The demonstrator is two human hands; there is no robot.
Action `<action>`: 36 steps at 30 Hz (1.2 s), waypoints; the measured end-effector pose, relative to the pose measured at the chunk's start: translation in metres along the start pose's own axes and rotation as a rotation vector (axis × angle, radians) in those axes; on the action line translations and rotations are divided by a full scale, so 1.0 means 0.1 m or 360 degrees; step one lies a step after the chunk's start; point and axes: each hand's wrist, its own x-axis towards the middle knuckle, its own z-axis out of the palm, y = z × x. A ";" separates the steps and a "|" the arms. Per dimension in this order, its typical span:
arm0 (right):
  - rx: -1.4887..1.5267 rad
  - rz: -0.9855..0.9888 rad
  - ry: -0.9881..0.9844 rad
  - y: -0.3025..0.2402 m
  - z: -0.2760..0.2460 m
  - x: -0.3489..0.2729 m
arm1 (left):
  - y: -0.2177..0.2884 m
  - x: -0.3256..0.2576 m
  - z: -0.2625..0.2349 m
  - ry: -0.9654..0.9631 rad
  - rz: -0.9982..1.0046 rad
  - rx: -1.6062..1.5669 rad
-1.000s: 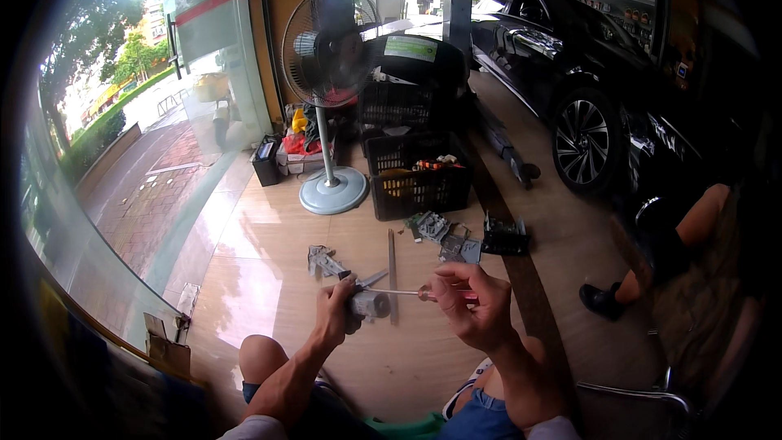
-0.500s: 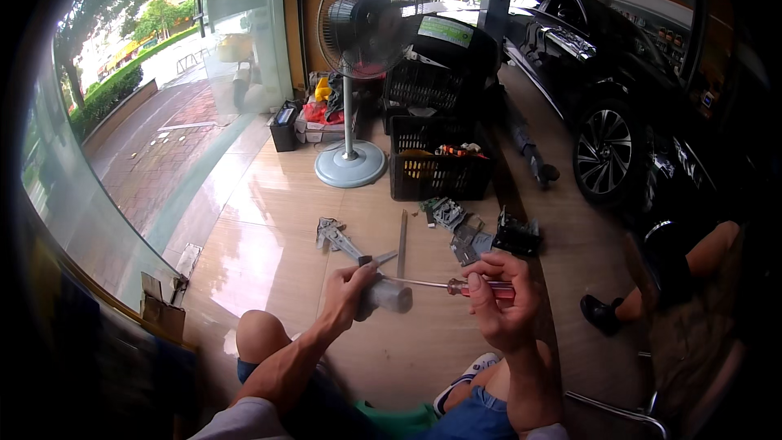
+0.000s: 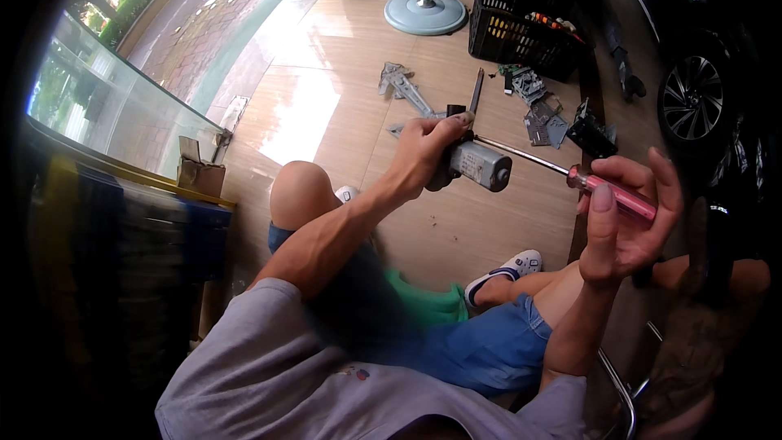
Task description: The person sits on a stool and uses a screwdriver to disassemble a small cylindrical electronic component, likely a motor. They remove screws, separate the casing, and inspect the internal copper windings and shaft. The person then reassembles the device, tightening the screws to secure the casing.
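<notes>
My left hand is closed around the black end of a small electric motor. Its silver-grey can sticks out to the right, and my fingers hide part of the black housing. In my right hand is a screwdriver with a translucent red handle, held between thumb and fingers. Its thin metal shaft points left, the tip at the motor's black part beside my left thumb. Whether the tip sits in a screw is too small to tell.
Beyond my hands, a grey metal bracket, a flat metal bar, broken circuit boards and a black part lie on the floor. Farther back are a fan base and a black crate. A green stool is beneath me.
The view has tilted down and turned, so floor things sit higher in the picture. Both hands still hold the motor and screwdriver; the motor's can now shows more clearly.
</notes>
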 end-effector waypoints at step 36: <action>-0.0069 -0.0117 0.0812 0.15 -0.21 0.11 | -0.11 -0.13 0.11 0.0010 -0.0037 -0.0584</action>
